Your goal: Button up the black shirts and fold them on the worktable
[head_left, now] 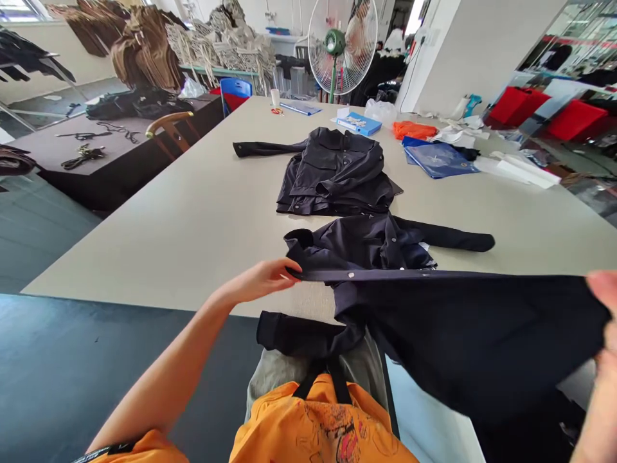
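Note:
Stretched between my two hands is a dark navy jacket (457, 321), its buttoned front edge pulled into a straight line. My left hand (270, 280) pinches one end of that edge above the table. At the far right, my right hand (605, 315) grips the other end, partly cut off by the frame. One sleeve of the held jacket hangs over my lap, and its lower part drops past the table edge. Just beyond lies another dark jacket (357, 241) with a sleeve out to the right. Behind it rests a stack of folded dark jackets (337, 167).
The large pale table (168, 212) stretches ahead. On its far side are a blue box (359, 123), red-handled scissors (277, 112), an orange bundle (414, 130) and blue plastic packets (441, 159). A standing fan (334, 42) is behind; a wooden chair (173, 132) stands left.

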`<state>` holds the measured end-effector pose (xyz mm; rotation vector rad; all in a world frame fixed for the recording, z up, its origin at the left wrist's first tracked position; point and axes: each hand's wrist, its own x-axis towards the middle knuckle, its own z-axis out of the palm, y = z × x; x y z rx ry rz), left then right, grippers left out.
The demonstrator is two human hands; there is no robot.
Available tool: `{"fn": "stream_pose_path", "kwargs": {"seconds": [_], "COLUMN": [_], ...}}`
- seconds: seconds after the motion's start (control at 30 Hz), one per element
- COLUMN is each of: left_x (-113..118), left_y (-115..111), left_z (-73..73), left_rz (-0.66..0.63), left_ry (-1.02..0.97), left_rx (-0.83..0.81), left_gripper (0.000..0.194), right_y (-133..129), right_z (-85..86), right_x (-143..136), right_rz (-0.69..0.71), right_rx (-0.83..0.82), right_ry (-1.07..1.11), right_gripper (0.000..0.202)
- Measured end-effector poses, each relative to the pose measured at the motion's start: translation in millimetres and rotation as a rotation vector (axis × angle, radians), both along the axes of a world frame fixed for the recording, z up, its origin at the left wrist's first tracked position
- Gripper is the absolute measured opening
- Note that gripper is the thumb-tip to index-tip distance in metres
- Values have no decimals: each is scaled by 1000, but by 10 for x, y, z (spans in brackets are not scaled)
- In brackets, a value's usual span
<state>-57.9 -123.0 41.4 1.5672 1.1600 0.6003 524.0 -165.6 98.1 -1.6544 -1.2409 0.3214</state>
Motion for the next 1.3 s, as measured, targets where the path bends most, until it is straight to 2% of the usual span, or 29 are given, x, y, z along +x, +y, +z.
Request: {"fn": "stream_pose_path", "kwargs": {"seconds": [0.07,0.1,0.17,0.2,0.27,0.33,0.4,0.43,0.5,0.57,0.63,0.67,0.73,0.8,0.9,0.97,1.07,1.13,1.2,1.23,1.3], "left_x": [167,227,290,296,268,203,115,65,-33,-97,-90,-56,57,194,351,392,391,393,419,438,477], "left_y": [-45,-63,-112,-148,-235,-308,-328,-315,-254,-180,-130,-120,-126,-147,-160,-124,43,237,465,578,775], "left_z": [-79,-98,-55,11,202,376,415,363,139,-147,-363,-418,-413,-306,-114,-41,-62,-184,-392,-518,-783], "left_rz": [-46,-45,-65,-94,-166,-220,-263,-281,-293,-248,-189,-173,-182,-229,-297,-341,-409,-339,-247,-247,-360], "left_ry": [202,270,311,297,269,295,365,401,482,560,593,580,509,425,353,350,312,263,285,345,539], "left_rx": [186,297,464,491,430,282,118,50,-31,-22,34,60,95,126,180,157,70,150,352,457,602], "left_gripper": [20,18,16,15,16,19,22,22,20,14,8,9,14,17,18,19,22,27,33,37,44], "right_y": [191,281,415,450,465,442,426,428,441,444,410,377,287,187,49,-27,-115,-164,-216,-246,-317], "right_z": [-86,-195,-500,-671,-985,-1207,-1326,-1355,-1379,-1379,-1364,-1351,-1313,-1270,-1229,-1232,-1260,-1257,-1218,-1188,-1120], "right_x": [-80,-162,-329,-396,-483,-532,-583,-620,-737,-937,-1243,-1438,-1893,-2383,-3008,-3272,-3437,-3451,-3438,-3431,-3421], "right_rz": [-41,8,159,182,208,255,319,346,367,399,510,594,766,881,1008,1039,962,868,831,845,909], "right_rx": [-214,-352,-588,-641,-678,-698,-750,-786,-856,-843,-696,-595,-459,-413,-490,-599,-670,-627,-584,-571,-556], "right_ry": [-224,-332,-480,-532,-585,-596,-621,-651,-744,-824,-782,-694,-425,-182,97,231,424,501,501,488,466], "right_gripper": [33,37,44,47,53,56,56,54,48,38,29,27,28,32,32,30,40,42,41,41,39]}}
